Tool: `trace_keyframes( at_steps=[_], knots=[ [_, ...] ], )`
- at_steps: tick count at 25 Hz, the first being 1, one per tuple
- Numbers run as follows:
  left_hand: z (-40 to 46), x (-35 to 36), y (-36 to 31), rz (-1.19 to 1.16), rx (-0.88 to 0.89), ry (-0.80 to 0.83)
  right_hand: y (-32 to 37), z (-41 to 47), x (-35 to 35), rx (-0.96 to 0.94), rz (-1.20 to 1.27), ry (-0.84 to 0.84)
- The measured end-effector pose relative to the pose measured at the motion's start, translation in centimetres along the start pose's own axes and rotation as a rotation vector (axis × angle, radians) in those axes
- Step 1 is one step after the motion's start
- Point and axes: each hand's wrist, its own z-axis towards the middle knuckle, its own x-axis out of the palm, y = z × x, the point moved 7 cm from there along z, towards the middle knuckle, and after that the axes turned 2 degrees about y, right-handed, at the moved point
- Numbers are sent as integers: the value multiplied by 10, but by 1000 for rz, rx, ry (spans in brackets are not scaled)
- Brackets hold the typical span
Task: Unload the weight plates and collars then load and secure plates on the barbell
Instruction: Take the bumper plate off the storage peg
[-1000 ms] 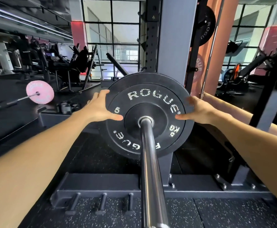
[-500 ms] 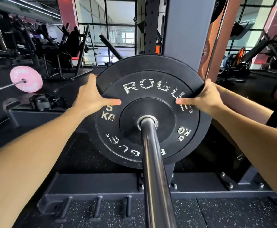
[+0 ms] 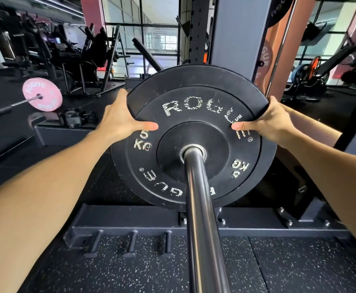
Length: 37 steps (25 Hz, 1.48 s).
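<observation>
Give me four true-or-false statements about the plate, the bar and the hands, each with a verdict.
1. Both hands grip the black plate: left hand, right hand. True.
2. The plate is marked 20 KG. False: 5 KG.
3. The bar passes through the plate's centre hole. True.
4. A collar sits on the bar in front of the plate. False: the bar there is bare.

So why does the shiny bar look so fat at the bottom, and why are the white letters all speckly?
In the head view, the wide lens stretches what is near, so the barbell sleeve swells toward the bottom edge, and both arms balloon too. Window light leaves bright streaks along the sleeve. The lettering on the black plate looks speckled, seemingly worn paint rather than blur. The pink plate far off looks softer.
</observation>
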Motion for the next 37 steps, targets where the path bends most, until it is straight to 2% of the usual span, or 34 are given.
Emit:
trace_keyframes(
  at_steps=[7,13,19,28,31,37],
  knots=[
    [-110,-37,-32,-7,49,-24,14,-101,-38,-55,17,-8],
    [-199,-69,-43,-25,22,2,37,-190,-75,-43,-9,2],
    [-263,-89,-54,-45,26,13,59,-254,-98,-72,-27,9],
    [-320,-121,-92,29,71,79,61,-330,-132,-64,-10,16],
    [-330,-141,-116,37,108,78,86,-344,-156,-58,-13,33],
    [-307,-208,-191,73,224,-8,157,-325,-218,-125,-33,-63]
  ],
)
